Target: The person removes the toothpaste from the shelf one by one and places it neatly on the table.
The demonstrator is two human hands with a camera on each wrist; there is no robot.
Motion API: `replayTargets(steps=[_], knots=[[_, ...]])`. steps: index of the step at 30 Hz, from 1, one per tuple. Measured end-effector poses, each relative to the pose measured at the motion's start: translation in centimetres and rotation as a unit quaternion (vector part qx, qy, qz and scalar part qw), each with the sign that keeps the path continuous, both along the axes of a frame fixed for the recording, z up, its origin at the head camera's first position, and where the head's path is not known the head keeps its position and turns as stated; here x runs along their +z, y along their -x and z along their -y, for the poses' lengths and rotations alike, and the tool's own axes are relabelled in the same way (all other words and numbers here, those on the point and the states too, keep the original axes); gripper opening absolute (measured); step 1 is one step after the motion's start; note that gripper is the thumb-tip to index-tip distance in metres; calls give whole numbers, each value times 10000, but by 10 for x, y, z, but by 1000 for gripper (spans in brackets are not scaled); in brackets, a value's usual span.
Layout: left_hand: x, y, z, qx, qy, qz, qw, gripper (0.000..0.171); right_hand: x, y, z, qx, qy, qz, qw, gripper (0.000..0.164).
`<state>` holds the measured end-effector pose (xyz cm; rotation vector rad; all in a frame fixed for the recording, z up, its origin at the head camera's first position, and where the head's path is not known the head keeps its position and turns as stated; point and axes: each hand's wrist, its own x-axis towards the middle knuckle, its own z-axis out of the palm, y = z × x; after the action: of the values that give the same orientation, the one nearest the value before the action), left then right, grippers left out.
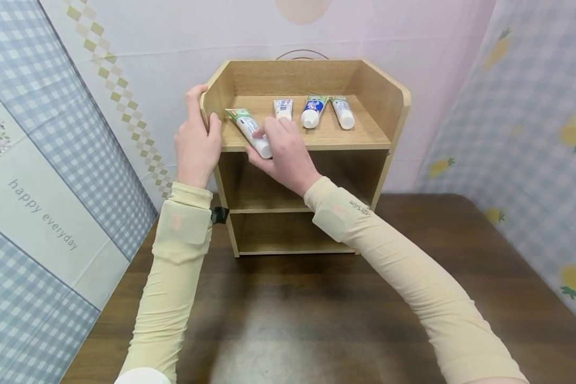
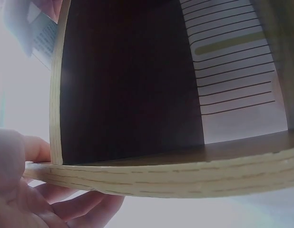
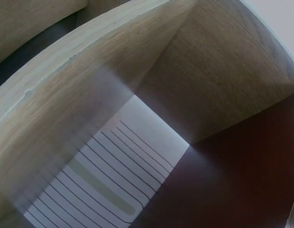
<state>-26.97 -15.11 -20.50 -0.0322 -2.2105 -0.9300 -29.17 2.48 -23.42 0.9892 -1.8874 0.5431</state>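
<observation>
A small wooden shelf unit [image 1: 312, 146] has several tubes on its top board. My left hand [image 1: 197, 144] grips its left side panel [image 1: 219, 88], thumb inside and fingers outside; the left wrist view shows those fingers [image 2: 92, 209] under the panel's edge. At the left of the top board, my right hand [image 1: 288, 152] holds a white and green toothpaste tube [image 1: 246, 125] between thumb and fingers. The tube lies slantwise, its white cap [image 1: 265, 150] toward the front edge. The right wrist view shows the shelf's interior [image 3: 242, 66] without the hand.
Beside the right hand lie a white tube [image 1: 283, 106], a blue and white tube [image 1: 313, 111] and a pale tube [image 1: 343, 113], caps forward. Lower shelves [image 1: 288, 232] stand beneath. The unit rests on a dark wooden table [image 1: 288, 314], with patterned cloth [image 1: 523, 138] hanging at right.
</observation>
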Motion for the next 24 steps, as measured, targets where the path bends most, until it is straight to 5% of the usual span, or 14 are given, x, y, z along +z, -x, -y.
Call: replayTargets(steps=[13, 24], knots=[[-1, 0, 0, -23, 111, -43, 9999, 47, -5, -10, 7, -549, 289, 308, 9976, 23], [-3, 0, 1, -47, 18, -161, 9999, 47, -16, -18, 2, -668, 103, -408, 9969, 21]])
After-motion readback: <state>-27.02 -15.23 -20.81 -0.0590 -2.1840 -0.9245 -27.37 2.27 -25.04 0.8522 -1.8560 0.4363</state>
